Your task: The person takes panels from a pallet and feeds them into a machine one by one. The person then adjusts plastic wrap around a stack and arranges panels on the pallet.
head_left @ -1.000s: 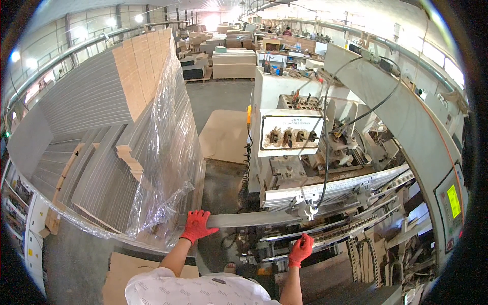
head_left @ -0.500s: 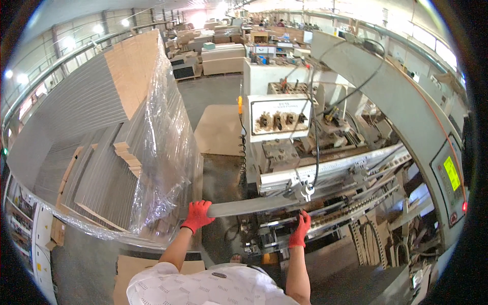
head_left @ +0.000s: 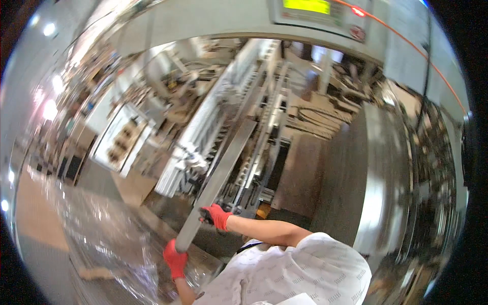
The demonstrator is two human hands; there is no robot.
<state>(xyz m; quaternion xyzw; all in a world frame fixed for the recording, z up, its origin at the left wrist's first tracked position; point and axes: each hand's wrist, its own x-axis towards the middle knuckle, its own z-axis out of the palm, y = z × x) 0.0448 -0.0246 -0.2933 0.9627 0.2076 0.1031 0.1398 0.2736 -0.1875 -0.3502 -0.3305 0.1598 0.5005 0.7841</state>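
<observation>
A long, narrow grey board (head_left: 223, 170) extends from close to my body up along the rails of a machine. My left hand (head_left: 176, 258), in a red glove, is closed around the board's near end. My right hand (head_left: 217, 217), gloved in red with dark fingers, grips the board's right edge a little farther up. The underside of the board and the fingertips beneath it are hidden. Metal guide rails (head_left: 262, 145) run along the board's right side.
A white control box with dark knobs (head_left: 122, 141) stands left of the rails. Plastic-wrapped panels (head_left: 107, 239) fill the lower left. Overhead crosses the machine's grey beam (head_left: 203, 43) with a lit yellow-green display (head_left: 307, 5). Blurred grey panels (head_left: 351, 168) are at right.
My view has swung to the right, so the machine now runs away ahead of me. My right hand has come onto the board's edge; my left hand keeps hold of its end.
</observation>
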